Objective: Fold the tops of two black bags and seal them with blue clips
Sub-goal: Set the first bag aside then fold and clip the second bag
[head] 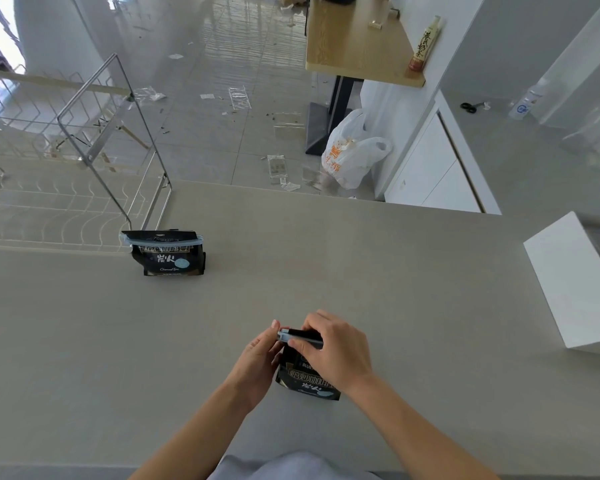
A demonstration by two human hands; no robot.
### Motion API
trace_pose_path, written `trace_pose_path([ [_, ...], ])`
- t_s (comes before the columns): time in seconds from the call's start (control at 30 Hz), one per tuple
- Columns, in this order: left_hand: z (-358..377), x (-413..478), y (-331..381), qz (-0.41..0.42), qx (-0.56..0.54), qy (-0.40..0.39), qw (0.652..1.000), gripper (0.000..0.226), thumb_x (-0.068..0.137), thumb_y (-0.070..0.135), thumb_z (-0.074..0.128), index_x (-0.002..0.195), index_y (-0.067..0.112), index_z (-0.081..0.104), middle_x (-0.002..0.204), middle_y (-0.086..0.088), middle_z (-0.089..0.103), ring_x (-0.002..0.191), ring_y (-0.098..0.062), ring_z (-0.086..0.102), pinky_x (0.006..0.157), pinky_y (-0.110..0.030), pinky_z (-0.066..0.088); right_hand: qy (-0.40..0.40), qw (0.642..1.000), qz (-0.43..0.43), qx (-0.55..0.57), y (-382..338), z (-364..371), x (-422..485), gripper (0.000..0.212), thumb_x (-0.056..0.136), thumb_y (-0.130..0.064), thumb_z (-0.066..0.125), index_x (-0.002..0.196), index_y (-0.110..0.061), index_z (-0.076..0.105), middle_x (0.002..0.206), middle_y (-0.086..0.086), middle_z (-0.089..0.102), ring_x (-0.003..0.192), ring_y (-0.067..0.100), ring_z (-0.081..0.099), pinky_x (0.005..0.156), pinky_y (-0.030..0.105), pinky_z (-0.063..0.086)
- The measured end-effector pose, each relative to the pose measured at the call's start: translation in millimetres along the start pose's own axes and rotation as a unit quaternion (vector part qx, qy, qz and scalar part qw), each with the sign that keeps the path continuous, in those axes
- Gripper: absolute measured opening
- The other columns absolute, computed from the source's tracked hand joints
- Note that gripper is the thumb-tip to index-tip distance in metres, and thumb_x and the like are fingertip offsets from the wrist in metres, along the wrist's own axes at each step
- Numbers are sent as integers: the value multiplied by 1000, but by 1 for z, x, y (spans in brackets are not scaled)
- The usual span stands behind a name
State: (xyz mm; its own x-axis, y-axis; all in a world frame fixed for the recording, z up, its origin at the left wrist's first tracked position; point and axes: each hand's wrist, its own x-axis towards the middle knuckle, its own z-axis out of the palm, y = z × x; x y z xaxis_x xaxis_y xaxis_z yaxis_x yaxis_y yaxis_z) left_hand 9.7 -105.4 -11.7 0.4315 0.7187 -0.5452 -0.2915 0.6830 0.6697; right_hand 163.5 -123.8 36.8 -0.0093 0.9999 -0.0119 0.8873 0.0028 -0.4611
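Note:
One black bag stands upright at the left of the grey counter, with a blue clip across its folded top. A second black bag stands close in front of me. A blue clip lies along its folded top. My left hand pinches the clip's left end. My right hand presses down over the clip and the bag's top, hiding the right part of both.
A wire dish rack stands at the counter's far left, just behind the first bag. A white box sits at the right edge. Beyond the counter lie a littered floor, a wooden table and a plastic shopping bag.

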Motion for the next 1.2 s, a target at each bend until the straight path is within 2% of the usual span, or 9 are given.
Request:
trace_pose_path([
  [0.17, 0, 1, 6, 12, 28, -1, 1000, 29, 81, 42, 57, 84, 16, 68, 95, -2, 70, 95, -9, 65, 87, -28, 45, 28, 999, -22, 34, -5, -6, -1, 25, 84, -54, 55, 94, -33, 64, 89, -14, 65, 86, 2, 57, 62, 23, 45],
  [0.4, 7, 0, 8, 41, 93, -11, 995, 25, 89, 35, 52, 81, 17, 67, 83, 3, 68, 85, -6, 63, 76, -21, 45, 24, 996, -20, 81, -15, -9, 5, 2, 81, -25, 68, 81, -24, 67, 84, -10, 63, 87, 7, 54, 62, 23, 39],
  [0.53, 13, -1, 9, 56, 75, -21, 995, 28, 92, 30, 45, 90, 9, 63, 89, -8, 62, 90, -17, 57, 83, -31, 40, 21, 995, -43, 89, -17, -6, 4, 8, 84, -19, 66, 77, -17, 63, 82, -5, 64, 87, 13, 54, 67, 30, 47],
  [0.63, 16, -4, 8, 70, 95, -23, 993, 27, 89, 32, 49, 88, 13, 68, 84, 0, 69, 87, -13, 61, 79, -26, 44, 30, 991, -61, 116, -15, -6, -2, 10, 85, -15, 64, 76, -13, 62, 81, -1, 65, 85, 18, 55, 70, 37, 49],
  [0.73, 13, -7, 4, 80, 113, -7, 990, 35, 84, 40, 52, 100, 13, 68, 92, -5, 73, 93, -16, 66, 77, -24, 53, 46, 985, -95, 136, -16, -6, -8, 11, 86, -13, 62, 76, -11, 61, 80, 2, 65, 81, 20, 55, 70, 34, 48],
  [0.83, 9, -10, 1, 99, 145, 12, 984, 28, 93, 32, 46, 113, 22, 63, 107, -18, 68, 101, -23, 65, 87, -34, 52, 64, 981, -125, 131, -19, -4, -11, 13, 87, -11, 61, 74, -9, 60, 79, 3, 63, 78, 19, 53, 69, 29, 45],
  [1.0, 6, -16, 0, 83, 170, 27, 982, 26, 97, 26, 42, 100, 26, 68, 95, 0, 73, 93, -11, 66, 74, -16, 52, 16, 982, -142, 123, -18, -2, -12, 12, 88, -13, 61, 78, -7, 62, 83, 6, 63, 81, 22, 55, 72, 35, 48],
  [1.13, 2, -14, 5, 61, 156, 46, 985, 25, 97, 25, 43, 94, 22, 68, 90, 4, 71, 90, -8, 64, 79, -21, 48, -11, 977, -141, 160, -20, -11, -3, 13, 93, -14, 52, 97, -17, 64, 93, 1, 64, 89, 19, 58, 73, 36, 50],
  [1.2, 0, -13, 8, 49, 155, 47, 986, 26, 97, 24, 43, 98, 18, 68, 95, 3, 69, 93, -10, 62, 79, -22, 46, 18, 978, -116, 172, -16, -17, 0, 17, 95, -17, 47, 104, -24, 60, 96, -6, 65, 90, 12, 59, 74, 33, 51],
])
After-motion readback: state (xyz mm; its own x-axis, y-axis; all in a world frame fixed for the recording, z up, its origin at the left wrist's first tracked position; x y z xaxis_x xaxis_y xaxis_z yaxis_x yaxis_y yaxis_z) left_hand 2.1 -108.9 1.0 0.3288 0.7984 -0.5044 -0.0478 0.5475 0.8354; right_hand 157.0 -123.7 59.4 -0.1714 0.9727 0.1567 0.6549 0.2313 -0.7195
